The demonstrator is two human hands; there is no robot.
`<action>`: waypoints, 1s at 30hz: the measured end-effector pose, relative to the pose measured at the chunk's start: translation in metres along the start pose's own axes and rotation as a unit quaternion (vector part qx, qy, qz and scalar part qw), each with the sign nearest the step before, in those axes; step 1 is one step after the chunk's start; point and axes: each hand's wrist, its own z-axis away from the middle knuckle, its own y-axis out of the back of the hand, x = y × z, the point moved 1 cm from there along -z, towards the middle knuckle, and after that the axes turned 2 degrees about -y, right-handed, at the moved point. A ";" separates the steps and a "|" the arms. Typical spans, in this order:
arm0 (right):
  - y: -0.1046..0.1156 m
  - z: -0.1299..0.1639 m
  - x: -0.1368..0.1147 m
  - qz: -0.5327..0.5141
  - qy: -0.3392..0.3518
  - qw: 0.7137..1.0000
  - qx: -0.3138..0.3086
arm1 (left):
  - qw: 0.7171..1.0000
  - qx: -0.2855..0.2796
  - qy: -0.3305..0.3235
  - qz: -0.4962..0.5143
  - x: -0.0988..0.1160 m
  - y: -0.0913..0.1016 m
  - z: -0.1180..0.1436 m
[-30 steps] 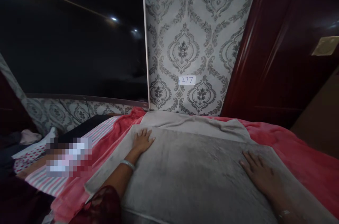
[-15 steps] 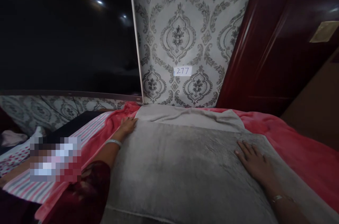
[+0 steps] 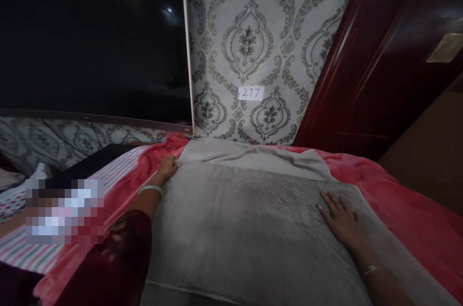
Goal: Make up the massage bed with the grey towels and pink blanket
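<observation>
A grey plush blanket (image 3: 249,229) lies folded flat on top of a red blanket (image 3: 398,200) on a bed. At the grey blanket's far left corner, my left hand (image 3: 167,167) has its fingers curled around the edge. My right hand (image 3: 342,221) rests flat on the blanket's right side with the fingers spread, holding nothing. Both wrists wear a bracelet. A lighter grey folded strip (image 3: 253,154) shows along the far edge.
A striped sheet (image 3: 119,171) and a pixelated area lie to the left. A large dark screen (image 3: 90,41) hangs on the patterned wallpaper (image 3: 249,46), which bears a small label reading 277 (image 3: 251,92). A dark red wooden door (image 3: 390,55) stands at the right.
My left hand slid from the top of the grey blanket out to its far left corner and curled around the edge. My right hand shifted slightly farther away.
</observation>
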 end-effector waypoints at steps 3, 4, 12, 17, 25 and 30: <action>0.003 0.001 -0.001 0.002 -0.002 1.000 -0.008 | 0.998 0.052 0.028 -0.005 0.004 0.003 0.019; 0.004 0.001 -0.002 0.002 -0.003 1.000 -0.011 | 0.998 0.059 0.016 -0.009 0.006 0.005 0.025; 0.011 0.003 -0.003 0.008 0.005 1.000 -0.025 | 0.988 -0.091 -0.121 -0.026 0.015 -0.002 0.076; 0.012 0.004 -0.006 0.004 0.003 1.000 -0.019 | 0.995 -0.075 -0.039 -0.047 0.017 0.000 0.096; 0.020 0.002 -0.009 0.004 -0.001 0.999 -0.048 | 0.992 -0.110 0.006 -0.063 0.023 0.031 0.129; 0.034 0.014 -0.045 -0.021 -0.013 0.997 -0.068 | 0.984 -0.118 -0.130 -0.037 0.065 0.023 0.187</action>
